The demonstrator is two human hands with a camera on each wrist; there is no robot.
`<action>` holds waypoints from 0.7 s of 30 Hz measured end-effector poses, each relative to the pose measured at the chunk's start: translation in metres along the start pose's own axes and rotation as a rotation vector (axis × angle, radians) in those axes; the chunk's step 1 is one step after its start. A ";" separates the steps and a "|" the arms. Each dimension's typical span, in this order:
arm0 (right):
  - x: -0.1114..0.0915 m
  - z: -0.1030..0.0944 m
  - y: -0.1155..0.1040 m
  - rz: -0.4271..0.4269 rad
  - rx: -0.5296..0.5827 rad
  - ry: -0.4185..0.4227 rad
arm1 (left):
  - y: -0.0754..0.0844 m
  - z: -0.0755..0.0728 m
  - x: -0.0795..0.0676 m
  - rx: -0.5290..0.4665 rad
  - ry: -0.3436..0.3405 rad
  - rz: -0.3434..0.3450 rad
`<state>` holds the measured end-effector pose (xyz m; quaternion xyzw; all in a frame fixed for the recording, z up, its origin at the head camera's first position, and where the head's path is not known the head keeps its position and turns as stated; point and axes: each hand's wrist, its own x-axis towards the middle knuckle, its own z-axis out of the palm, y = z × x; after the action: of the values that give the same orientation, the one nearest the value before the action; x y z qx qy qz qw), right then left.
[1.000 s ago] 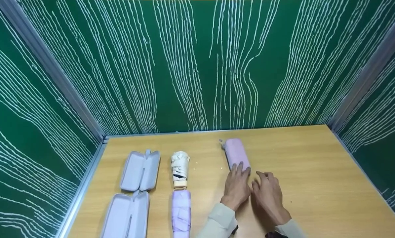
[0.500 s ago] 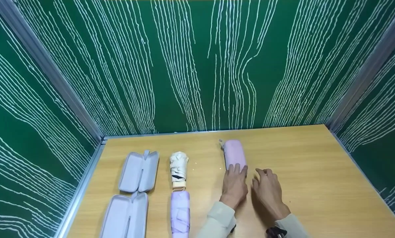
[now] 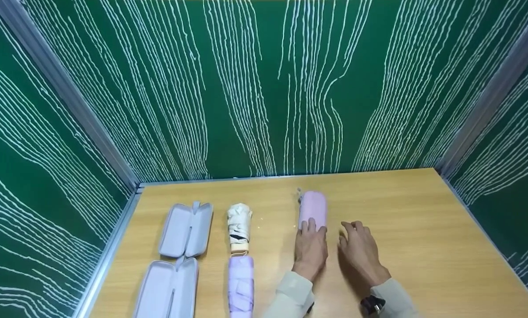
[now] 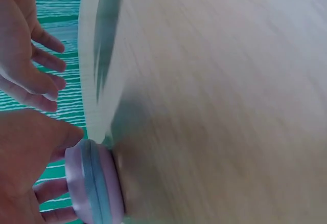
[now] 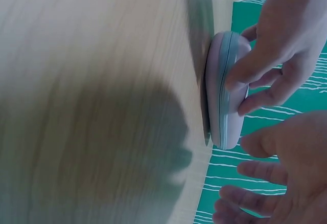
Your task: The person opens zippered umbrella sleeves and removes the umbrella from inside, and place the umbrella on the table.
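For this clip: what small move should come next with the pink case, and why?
Probably ease the left hand off the pink case. The case looks closed, appears to rest on the table, and points roughly the same way as the cream umbrella and purple umbrella, so little straightening seems needed.

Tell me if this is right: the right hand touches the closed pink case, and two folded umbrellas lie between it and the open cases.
Wrong hand: in the head view, the left hand touches the closed pink case; the right hand is apart. Two folded umbrellas do lie between that case and the open cases.
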<state>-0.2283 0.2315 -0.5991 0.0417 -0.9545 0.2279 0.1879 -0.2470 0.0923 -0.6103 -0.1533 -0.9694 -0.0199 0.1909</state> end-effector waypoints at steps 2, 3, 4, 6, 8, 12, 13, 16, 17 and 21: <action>0.002 0.000 0.000 -0.006 -0.006 -0.015 | -0.001 0.001 -0.001 0.007 0.029 -0.013; 0.002 0.000 0.001 -0.008 -0.005 -0.022 | -0.002 0.001 -0.002 0.007 0.042 -0.020; 0.003 -0.001 0.001 -0.010 -0.007 -0.026 | -0.002 0.002 -0.002 0.008 0.054 -0.025; 0.005 -0.001 0.002 -0.008 -0.008 -0.031 | -0.003 0.001 -0.003 -0.003 0.073 -0.033; 0.005 -0.001 0.002 -0.007 -0.006 -0.035 | -0.004 0.001 -0.003 -0.028 0.083 -0.038; 0.006 -0.001 0.003 -0.017 -0.017 -0.036 | -0.004 -0.001 -0.005 -0.089 0.070 -0.048; 0.006 -0.001 0.003 -0.023 -0.020 -0.034 | -0.004 -0.001 -0.006 -0.093 0.063 -0.049; 0.008 0.000 0.003 -0.036 -0.024 -0.030 | -0.005 -0.003 -0.007 -0.082 0.056 -0.050; 0.009 0.001 0.003 -0.037 -0.021 -0.029 | -0.005 -0.003 -0.007 -0.072 0.057 -0.051; 0.011 0.002 0.002 -0.040 -0.020 -0.031 | -0.005 -0.002 -0.007 -0.057 0.045 -0.061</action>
<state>-0.2398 0.2327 -0.5976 0.0625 -0.9585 0.2140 0.1780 -0.2419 0.0851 -0.6112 -0.1284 -0.9681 -0.0567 0.2076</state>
